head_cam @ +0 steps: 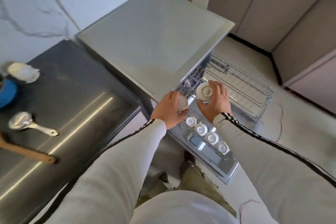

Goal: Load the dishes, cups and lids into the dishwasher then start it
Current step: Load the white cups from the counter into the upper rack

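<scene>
The dishwasher (156, 38) stands open with its wire rack (254, 85) pulled out over the floor. My right hand (216, 102) grips a white cup (204, 92) turned upside down, just above the rack's near left part. My left hand (169, 109) holds a smaller white cup (182, 104) at the rack's left edge. Several small white cups (201, 129) sit upside down in a row along the rack's near side.
The steel counter (72, 114) to the left carries a metal ladle (23, 123), a wooden handle (27, 151), a blue bowl (7, 92) and a white lid-like item (23, 72). Beige cabinets (272, 5) line the far right. Pale floor lies beyond the rack.
</scene>
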`<state>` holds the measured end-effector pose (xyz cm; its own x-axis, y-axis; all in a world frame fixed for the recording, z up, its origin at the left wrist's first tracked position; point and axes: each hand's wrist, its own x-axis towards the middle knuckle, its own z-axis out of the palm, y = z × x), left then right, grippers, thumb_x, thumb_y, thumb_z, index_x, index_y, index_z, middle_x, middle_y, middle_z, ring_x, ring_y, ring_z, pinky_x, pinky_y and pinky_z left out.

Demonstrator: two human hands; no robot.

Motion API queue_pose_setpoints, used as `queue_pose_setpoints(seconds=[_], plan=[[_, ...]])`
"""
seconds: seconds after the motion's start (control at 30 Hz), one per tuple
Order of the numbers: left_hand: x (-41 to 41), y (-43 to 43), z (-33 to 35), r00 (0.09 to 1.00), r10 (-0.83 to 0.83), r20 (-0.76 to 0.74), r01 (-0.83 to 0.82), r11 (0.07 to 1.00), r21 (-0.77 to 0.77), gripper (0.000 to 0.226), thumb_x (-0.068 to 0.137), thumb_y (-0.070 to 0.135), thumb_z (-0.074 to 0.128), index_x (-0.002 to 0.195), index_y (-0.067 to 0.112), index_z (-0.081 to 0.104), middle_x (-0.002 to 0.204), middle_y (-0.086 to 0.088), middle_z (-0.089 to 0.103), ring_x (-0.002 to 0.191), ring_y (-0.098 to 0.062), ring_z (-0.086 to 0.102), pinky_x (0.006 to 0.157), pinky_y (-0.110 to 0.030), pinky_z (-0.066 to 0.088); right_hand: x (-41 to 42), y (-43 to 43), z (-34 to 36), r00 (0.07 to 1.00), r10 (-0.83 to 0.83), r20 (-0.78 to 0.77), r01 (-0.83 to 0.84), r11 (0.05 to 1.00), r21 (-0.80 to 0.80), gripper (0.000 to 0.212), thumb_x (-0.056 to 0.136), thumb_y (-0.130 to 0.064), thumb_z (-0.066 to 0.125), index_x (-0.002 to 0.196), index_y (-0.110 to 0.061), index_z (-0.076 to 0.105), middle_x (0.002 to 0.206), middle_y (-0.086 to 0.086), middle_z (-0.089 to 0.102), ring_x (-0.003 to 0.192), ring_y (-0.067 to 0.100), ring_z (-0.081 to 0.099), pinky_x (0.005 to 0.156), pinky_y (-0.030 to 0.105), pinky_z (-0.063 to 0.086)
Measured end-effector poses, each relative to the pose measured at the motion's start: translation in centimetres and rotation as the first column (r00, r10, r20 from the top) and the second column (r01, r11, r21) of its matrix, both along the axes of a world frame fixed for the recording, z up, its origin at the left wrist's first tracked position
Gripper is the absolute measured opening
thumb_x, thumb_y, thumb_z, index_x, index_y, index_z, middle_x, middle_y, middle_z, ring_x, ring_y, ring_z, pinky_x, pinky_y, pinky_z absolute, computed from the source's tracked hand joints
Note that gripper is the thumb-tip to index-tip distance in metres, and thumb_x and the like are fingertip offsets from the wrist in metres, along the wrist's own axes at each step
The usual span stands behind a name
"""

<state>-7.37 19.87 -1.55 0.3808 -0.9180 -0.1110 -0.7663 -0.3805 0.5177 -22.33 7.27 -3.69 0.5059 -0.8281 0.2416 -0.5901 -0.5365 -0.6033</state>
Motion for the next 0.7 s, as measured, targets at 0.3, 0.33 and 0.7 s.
queue_pose_setpoints(seconds=[0.3, 0.33, 0.7], plan=[[-5.4, -7.6, -9.7, 0.984, 0.151, -0.092, -0.125, 0.964, 0.236, 0.065, 0.09, 0.042, 0.065, 0.141, 0.016, 0.033, 0.14, -0.005, 0.042, 0.119, -0.028, 0.054, 0.097, -0.037, 0.049, -5.0, -5.1, -9.0, 0.981, 0.09, -0.169, -0.04, 0.959, 0.281, 0.075, 0.073, -0.024, 0.076, 0.139, -0.017, 0.042, 0.137, 0.007, 0.045, 0.121, 0.031, 0.049, 0.094, 0.048, 0.051], [-5.2, -8.2, -10.8, 0.98, 0.182, -0.08, -0.155, 0.952, 0.264, 0.066, 0.09, 0.041, 0.065, 0.142, 0.017, 0.032, 0.143, -0.006, 0.041, 0.12, -0.03, 0.055, 0.098, -0.04, 0.051, -4.8, -5.5, -9.9, 0.975, 0.112, -0.193, -0.048, 0.949, 0.312, 0.075, 0.074, -0.022, 0.077, 0.14, -0.016, 0.042, 0.139, 0.007, 0.045, 0.121, 0.031, 0.049, 0.096, 0.046, 0.05], [-1.8, -13.7, -22.1, 0.977, 0.138, 0.159, -0.203, 0.819, 0.536, 0.058, 0.091, 0.019, 0.064, 0.141, 0.019, 0.034, 0.147, -0.011, 0.036, 0.114, -0.036, 0.056, 0.087, -0.047, 0.053, -2.2, -10.1, -19.1, 0.913, 0.329, -0.24, -0.183, 0.858, 0.479, 0.073, 0.073, -0.014, 0.076, 0.138, -0.02, 0.044, 0.142, -0.001, 0.045, 0.125, 0.028, 0.047, 0.099, 0.043, 0.049]])
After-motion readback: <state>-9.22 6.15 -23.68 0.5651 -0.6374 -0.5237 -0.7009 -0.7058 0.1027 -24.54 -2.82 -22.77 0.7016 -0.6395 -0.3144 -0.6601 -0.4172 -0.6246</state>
